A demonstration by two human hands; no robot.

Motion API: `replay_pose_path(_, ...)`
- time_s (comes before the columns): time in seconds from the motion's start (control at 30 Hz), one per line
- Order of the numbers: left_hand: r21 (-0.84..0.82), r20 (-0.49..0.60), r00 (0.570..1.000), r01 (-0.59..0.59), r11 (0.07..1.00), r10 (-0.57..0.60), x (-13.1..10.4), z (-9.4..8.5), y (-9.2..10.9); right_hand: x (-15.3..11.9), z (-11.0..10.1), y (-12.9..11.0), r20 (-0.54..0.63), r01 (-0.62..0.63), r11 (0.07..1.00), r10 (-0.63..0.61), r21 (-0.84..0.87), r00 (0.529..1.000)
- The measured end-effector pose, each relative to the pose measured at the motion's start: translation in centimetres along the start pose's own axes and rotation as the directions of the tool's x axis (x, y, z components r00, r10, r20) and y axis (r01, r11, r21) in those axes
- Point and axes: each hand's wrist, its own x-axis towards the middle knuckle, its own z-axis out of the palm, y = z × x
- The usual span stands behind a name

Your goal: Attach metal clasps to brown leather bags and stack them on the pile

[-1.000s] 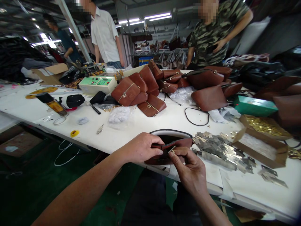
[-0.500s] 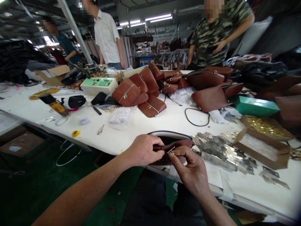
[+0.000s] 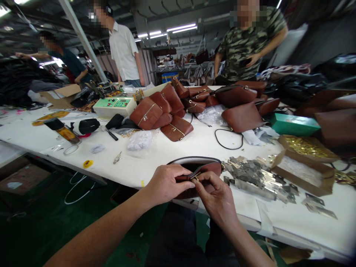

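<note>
A brown leather bag (image 3: 214,168) lies at the table's front edge with its mouth open and a pale lining showing. My left hand (image 3: 168,184) pinches the near rim of the bag between thumb and fingers. Right beside it, my right hand (image 3: 215,194) is closed on a small thin metal piece (image 3: 197,177), held against the bag's edge. The fingers partly hide this piece, so its exact kind does not show. Just right of the bag, many flat metal plates (image 3: 247,174) lie in a loose heap.
Brown leather bags (image 3: 175,128) are piled at mid-table. A green-fronted control box (image 3: 115,105) stands left of them. Cardboard trays (image 3: 319,191) with small gold and clear parts sit at right. A spray can (image 3: 62,130) lies at left. Several people stand beyond the table.
The thin metal piece in my right hand has turned and come closer to the bag's rim. Both hands sit nearer together. The view has shifted slightly, and a person at far left has stretched out an arm.
</note>
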Motion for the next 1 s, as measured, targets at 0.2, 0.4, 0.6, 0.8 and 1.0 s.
replay_pose_path(0.2, -0.106, 0.077, 0.995, 0.078, 0.991, -0.070, 0.6, -0.5, -0.3, 1.4, -3.6, -0.9, 0.045, 0.139, 0.977, -0.133, -0.164, 0.990)
replay_pose_path(0.4, -0.040, 0.114, 0.986, 0.126, 0.991, -0.121, 0.1, -0.9, 0.4, 2.2, -3.3, -0.7, 0.182, 0.135, 0.969, -0.098, -0.206, 0.979)
replay_pose_path(0.6, 0.119, 0.197, 0.974, 0.094, 0.988, -0.116, 1.4, -1.5, 0.8, 2.6, -2.4, 0.5, 0.153, 0.112, 0.978, -0.086, -0.174, 0.984)
replay_pose_path(0.8, 0.032, 0.216, 0.967, 0.132, 0.991, -0.136, 2.7, -2.1, 1.7, 2.3, -1.6, 0.6, -0.137, 0.146, 0.985, -0.157, -0.090, 0.978)
replay_pose_path(1.0, -0.140, 0.245, 0.947, 0.247, 0.959, -0.208, 1.2, -3.2, 3.5, -0.3, -1.5, -2.3, -0.161, 0.208, 0.978, -0.205, 0.001, 0.965)
